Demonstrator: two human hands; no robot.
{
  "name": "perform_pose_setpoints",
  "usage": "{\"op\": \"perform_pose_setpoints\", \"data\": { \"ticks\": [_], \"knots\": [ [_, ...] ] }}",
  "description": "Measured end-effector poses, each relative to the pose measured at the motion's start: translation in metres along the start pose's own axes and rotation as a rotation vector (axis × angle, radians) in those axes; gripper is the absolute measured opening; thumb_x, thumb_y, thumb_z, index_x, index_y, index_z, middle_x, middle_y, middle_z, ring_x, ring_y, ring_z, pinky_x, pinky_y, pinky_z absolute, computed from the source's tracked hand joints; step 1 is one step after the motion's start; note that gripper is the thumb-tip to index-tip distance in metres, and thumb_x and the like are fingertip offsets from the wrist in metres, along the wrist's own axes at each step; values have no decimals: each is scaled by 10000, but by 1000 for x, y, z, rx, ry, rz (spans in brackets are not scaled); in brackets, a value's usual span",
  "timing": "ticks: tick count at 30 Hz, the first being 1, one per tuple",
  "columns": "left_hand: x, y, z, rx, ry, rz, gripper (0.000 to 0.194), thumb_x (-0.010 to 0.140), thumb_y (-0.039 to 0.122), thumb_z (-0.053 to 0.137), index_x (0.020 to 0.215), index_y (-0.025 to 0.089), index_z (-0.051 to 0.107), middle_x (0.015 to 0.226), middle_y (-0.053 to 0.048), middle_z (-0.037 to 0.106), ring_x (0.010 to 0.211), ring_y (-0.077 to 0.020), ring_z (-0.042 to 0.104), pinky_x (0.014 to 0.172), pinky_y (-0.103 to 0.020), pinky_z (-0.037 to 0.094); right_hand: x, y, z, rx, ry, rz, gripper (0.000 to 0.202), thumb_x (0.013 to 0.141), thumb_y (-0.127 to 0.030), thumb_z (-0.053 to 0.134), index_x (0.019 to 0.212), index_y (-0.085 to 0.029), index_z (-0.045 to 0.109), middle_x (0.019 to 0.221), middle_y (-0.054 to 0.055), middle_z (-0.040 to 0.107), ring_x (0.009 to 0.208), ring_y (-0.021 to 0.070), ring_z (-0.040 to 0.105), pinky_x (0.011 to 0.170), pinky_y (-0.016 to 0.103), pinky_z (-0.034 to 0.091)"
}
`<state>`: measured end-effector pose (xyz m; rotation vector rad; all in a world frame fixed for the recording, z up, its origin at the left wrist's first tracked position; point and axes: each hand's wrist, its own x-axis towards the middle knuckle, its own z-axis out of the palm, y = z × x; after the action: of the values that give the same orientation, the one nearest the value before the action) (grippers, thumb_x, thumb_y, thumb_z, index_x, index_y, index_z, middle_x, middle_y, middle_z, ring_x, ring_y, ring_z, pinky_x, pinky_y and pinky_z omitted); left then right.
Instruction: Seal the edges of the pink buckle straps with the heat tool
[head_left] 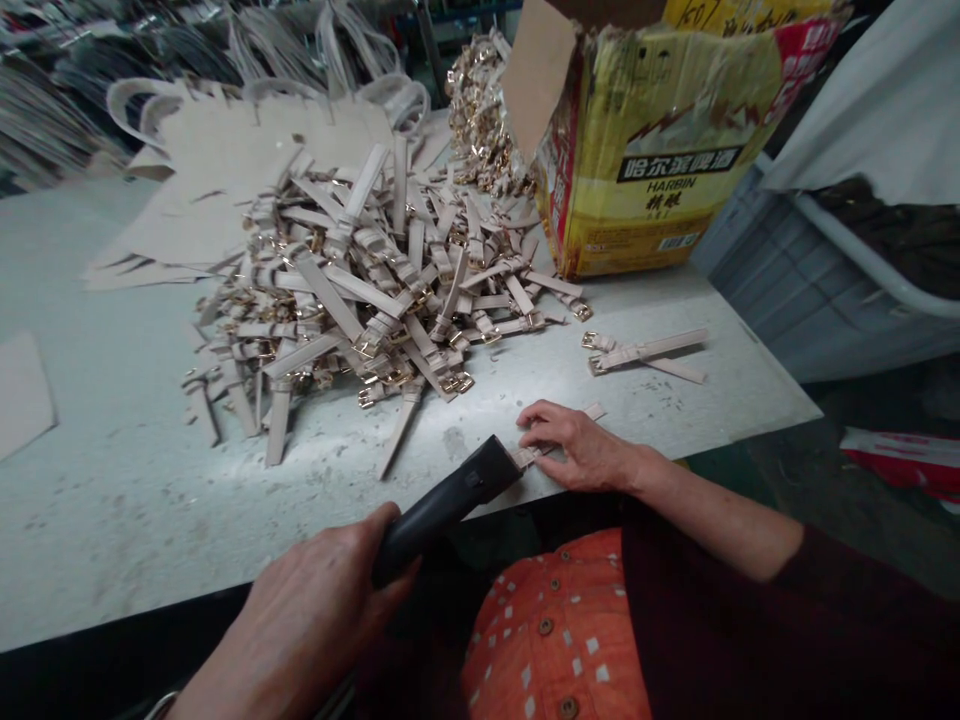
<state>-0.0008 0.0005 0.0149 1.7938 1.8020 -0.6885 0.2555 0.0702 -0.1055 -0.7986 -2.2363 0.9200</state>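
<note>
My left hand (330, 580) is wrapped round a black hand tool (442, 500), long and rounded with a blunt wide end; I cannot make out its exact kind. That end points at a short beige strap (595, 411) by the table's near edge. Over this strap, my right hand (574, 445) has its fingers bent and closed on it, hiding its middle. The strap's other end lies at the tool's mouth, where the buckle is hard to see. Just beyond my right hand, two beige buckle straps (652, 347) lie crossed.
A large heap of beige straps with gold buckles (375, 270) covers the table's middle. Behind are flat beige bag panels with handles (262, 130) and a pile of gold buckles (484, 110). A yellow carton (652, 200) stands back right, beside a grey bin (810, 270).
</note>
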Motion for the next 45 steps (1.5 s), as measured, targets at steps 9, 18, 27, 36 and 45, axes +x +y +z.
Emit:
{"op": "perform_pose_setpoints", "data": {
  "ticks": [9, 18, 27, 36, 45],
  "knots": [
    [15, 29, 3, 115, 146, 85, 226, 800, 387, 428, 905, 230, 553, 796, -55, 692, 734, -206, 650, 586, -264, 342, -1, 8, -8, 20, -84, 12, 299, 721, 37, 534, 928, -143, 651, 1224, 106, 528, 1132, 205, 519, 948, 351, 443],
    [-5, 14, 2, 95, -21, -42, 233, 813, 393, 395, 939, 253, 533, 850, -48, 701, 809, -239, 669, 627, -285, 394, -1, 11, -4, 16, -32, 17, 225, 731, 28, 581, 840, -143, 680, 1277, 116, 496, 1048, 189, 564, 928, 352, 458],
    [4, 35, 14, 177, 125, 25, 221, 844, 352, 377, 968, 240, 521, 832, -58, 699, 783, -227, 673, 595, -269, 393, 0, 14, -7, 5, -90, 56, 263, 711, 54, 570, 854, -141, 675, 1316, 107, 486, 1097, 188, 551, 967, 346, 435],
    [8, 14, 13, 71, 132, 20, 240, 848, 419, 352, 906, 253, 514, 794, -38, 690, 742, -215, 660, 583, -262, 354, 1, 16, -7, 10, -106, 46, 288, 721, 52, 532, 871, -138, 686, 1264, 104, 531, 1107, 188, 554, 960, 330, 436],
    [-6, -11, 20, 69, 73, -21, 234, 832, 387, 369, 974, 282, 523, 875, -19, 707, 823, -225, 669, 620, -273, 387, 1, 11, -6, -2, -60, 70, 360, 634, 28, 567, 940, -132, 669, 1287, 129, 516, 1143, 229, 530, 948, 336, 439]
  ]
}}
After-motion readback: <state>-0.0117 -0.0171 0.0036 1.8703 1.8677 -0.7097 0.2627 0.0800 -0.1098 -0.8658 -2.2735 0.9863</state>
